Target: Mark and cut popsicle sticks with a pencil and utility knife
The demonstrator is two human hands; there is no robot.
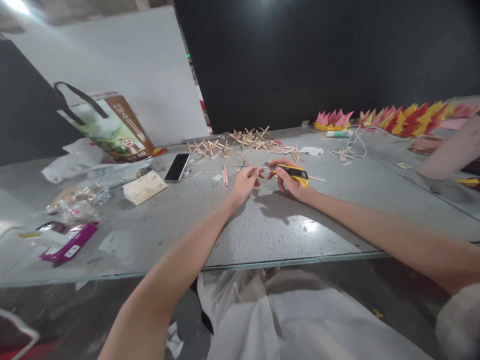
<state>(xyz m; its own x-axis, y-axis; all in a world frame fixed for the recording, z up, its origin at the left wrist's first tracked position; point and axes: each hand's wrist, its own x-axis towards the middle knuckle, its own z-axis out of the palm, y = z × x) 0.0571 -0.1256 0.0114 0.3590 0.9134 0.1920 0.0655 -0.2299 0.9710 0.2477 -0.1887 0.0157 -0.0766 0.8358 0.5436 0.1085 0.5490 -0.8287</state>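
My right hand (290,180) is closed around a yellow and black utility knife (296,173), its blade end pointing left. Just to the left, my left hand (246,181) pinches a thin wooden stick (256,170) close to the blade. Whether the blade touches the stick is too small to tell. Both hands are above the grey table, with their shadow below. Beyond them lies a heap of wooden sticks (247,141), some joined into star-like shapes. A red-and-white strip (225,176) is left of my left hand.
On the left are a phone (177,167), a cream paper packet (144,188), a printed carrier bag (112,127), plastic bags and a purple packet (69,245). Colourful folded paper flowers (408,119), a glue-stick-like tube (339,133) and a white cable (360,142) are at back right. The table's front edge (292,262) runs before me.
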